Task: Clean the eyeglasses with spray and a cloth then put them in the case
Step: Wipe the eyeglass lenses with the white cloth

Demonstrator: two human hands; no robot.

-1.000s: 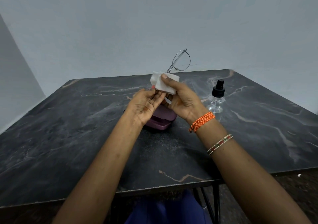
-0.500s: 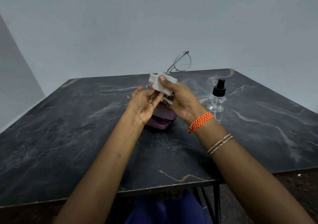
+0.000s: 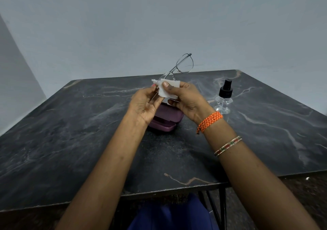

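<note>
Above the purple case (image 3: 163, 119), the eyeglasses (image 3: 183, 65) are pinched by the left hand (image 3: 145, 104) while the cloth (image 3: 169, 91), clamped in the right hand (image 3: 187, 99), has been slid along one lens; wiping continues

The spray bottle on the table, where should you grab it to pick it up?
Probably round the clear body of the spray bottle, below its black pump top, coming in from the right side. It stands upright on the dark table, apart from the purple case, with open space around it. The right hand is nearest, but its fingers now pinch the white cloth.
</note>
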